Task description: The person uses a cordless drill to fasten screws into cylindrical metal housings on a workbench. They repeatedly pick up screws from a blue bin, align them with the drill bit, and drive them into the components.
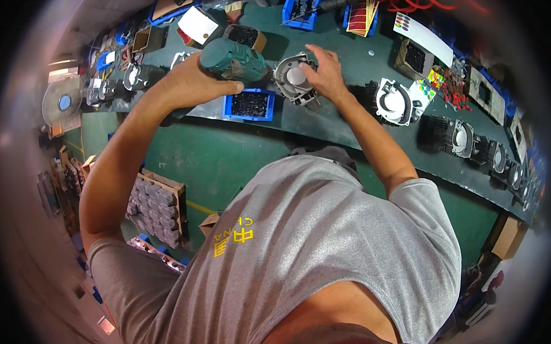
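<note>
My left hand [207,81] is wrapped round the green power screwdriver [231,60], whose front points right toward a silver metal housing [286,81]. The tool's tip and its grip are mostly hidden. On the bench, the housing shows a round pale disc in its middle. My right hand [328,74] holds its right side, the thumb near the disc and the fingers over the far rim. Between me and the tool, a blue bin [248,115] of small black screws sits at the bench's front edge.
A cardboard box [257,43] of dark parts stands behind the tool. Finned housings [393,103] line the bench to the right; others [136,76] stand left. Farther back are a blue bin [302,21], stacked labels [360,18] and a red coiled hose [424,2].
</note>
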### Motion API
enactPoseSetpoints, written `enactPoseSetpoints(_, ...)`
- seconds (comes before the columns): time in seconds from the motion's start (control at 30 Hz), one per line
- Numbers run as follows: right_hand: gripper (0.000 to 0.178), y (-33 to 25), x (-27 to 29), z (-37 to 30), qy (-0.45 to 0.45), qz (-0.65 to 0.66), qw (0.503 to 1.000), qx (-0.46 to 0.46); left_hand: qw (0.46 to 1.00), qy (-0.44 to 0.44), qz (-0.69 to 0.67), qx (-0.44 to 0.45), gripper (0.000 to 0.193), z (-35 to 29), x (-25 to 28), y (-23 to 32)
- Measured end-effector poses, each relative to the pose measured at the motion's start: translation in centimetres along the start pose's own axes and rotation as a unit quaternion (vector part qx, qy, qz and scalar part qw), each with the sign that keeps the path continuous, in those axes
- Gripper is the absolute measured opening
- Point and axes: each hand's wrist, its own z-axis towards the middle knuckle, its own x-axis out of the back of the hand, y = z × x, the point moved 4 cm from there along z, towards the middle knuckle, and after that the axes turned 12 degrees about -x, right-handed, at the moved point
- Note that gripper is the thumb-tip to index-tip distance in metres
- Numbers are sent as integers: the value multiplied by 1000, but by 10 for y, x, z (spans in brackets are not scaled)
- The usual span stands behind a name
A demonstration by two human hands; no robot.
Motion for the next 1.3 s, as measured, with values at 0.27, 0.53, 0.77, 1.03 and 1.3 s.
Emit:
enactPoseSetpoints(0.27,57,35,-39,-9,-127,196,963,-133,999,-40,-23,15,42,4,-3,2)
enactPoseSetpoints(0.53,54,43,-48,-11,-146,189,956,-172,999,-35,-19,18,40,3,-4,22)
enactPoseSetpoints(0.77,53,37,-44,-13,-134,167,964,-156,999,-27,-44,17,39,0,-9,15)
enactPoseSetpoints(1.03,53,36,-42,-11,-117,167,969,-137,999,-30,16,-21,36,4,-8,13)
enactPoseSetpoints(1.3,54,33,-41,-12,-120,160,968,-153,997,-51,52,-11,35,4,-6,12)
